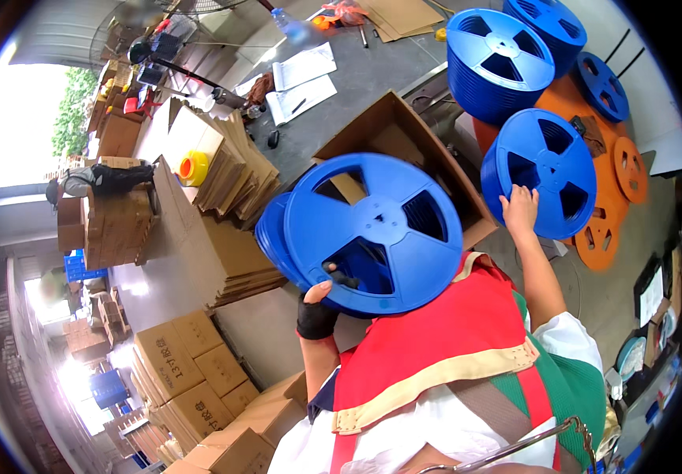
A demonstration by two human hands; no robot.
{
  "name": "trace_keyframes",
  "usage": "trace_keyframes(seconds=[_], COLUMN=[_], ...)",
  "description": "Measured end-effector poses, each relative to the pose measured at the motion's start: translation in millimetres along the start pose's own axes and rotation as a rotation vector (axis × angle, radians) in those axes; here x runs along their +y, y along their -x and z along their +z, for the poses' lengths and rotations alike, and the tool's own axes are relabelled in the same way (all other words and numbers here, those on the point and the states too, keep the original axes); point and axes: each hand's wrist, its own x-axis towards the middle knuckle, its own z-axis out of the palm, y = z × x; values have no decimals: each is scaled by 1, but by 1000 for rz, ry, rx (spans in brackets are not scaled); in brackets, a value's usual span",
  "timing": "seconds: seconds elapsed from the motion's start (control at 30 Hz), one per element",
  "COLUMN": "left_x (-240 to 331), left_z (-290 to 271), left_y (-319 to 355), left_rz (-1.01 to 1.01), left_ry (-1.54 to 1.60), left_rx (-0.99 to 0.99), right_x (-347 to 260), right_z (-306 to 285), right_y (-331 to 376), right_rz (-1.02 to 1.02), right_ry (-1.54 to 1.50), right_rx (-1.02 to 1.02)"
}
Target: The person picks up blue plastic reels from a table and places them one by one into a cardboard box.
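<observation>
My left hand [319,314], in a black fingerless glove, grips a large blue plastic reel [379,212] at its near left edge, the fingers reaching into one of its windows. Behind that reel, more blue reels [271,229] show at the left, tilted with it. The reels stand in front of an open cardboard box [473,207] and cover part of it. Off to the right, my bare right hand [520,207] has its fingers hooked over the near left part of another blue reel [542,172]; this one looks several reels thick.
Tall stacks of blue reels [500,63] and orange reels [631,170] stand at the far right. Folded cardboard sheets [234,170] and a yellow tape roll [193,168] lie left of the box. Papers [301,83] rest on the grey table [392,67]. Cartons [191,367] are piled at the lower left.
</observation>
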Motion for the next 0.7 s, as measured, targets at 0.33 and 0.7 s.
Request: trace_keyframes(seconds=[0.33,0.7], left_x=[-11,-7], left_z=[-11,19], left_y=[-13,-16], left_rz=[159,95], left_ry=[302,169], left_rx=[-135,-142], right_x=[-43,-59], right_z=[-152,-107], right_y=[51,50], right_rz=[25,907], right_ry=[-1686,-2799], right_rx=[319,-284])
